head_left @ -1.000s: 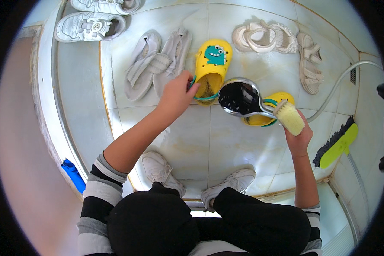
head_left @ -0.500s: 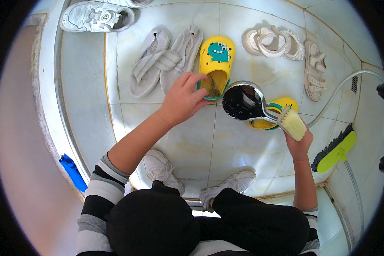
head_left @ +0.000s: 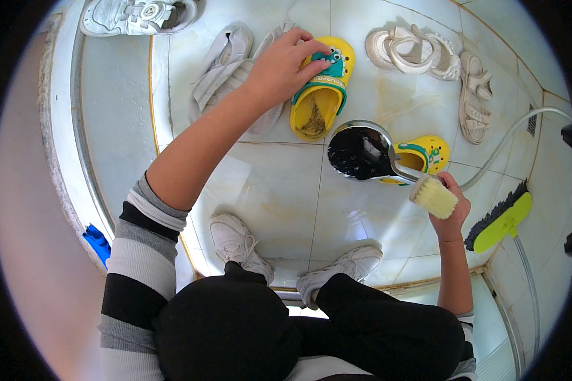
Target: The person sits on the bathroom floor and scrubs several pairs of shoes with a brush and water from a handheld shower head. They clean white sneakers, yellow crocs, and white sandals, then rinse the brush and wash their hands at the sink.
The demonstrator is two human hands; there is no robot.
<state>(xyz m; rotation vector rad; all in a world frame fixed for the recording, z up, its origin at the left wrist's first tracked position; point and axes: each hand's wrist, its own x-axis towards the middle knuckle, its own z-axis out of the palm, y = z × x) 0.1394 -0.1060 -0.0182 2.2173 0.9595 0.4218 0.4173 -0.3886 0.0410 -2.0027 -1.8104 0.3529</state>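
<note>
My left hand (head_left: 289,68) reaches over a yellow clog (head_left: 318,109) with a green dinosaur charm. Its thumb and fingers are apart and touch the upper near the charm. The clog's teal-edged strap lies forward over the upper, and dark dirt marks the heel inside. In my right hand (head_left: 452,206) are a chrome shower head (head_left: 360,151) with a dark round face and a brush (head_left: 436,198) with pale yellow bristles. Its fingers are wrapped round both handles. Partly hidden behind the shower head is the second yellow clog (head_left: 433,152).
Grey-white sandals (head_left: 224,82) lie left of the clog; cream sandals (head_left: 419,51) lie at the far right. A white sneaker (head_left: 140,16) is at the far left. The shower hose (head_left: 505,151) curves along the right. A green-headed broom (head_left: 507,223) leans there. My feet wear white shoes (head_left: 238,244).
My left hand has moved from the clog's heel opening forward to its upper. The strap has swung from the heel to the front. The right hand still holds the shower head and brush.
</note>
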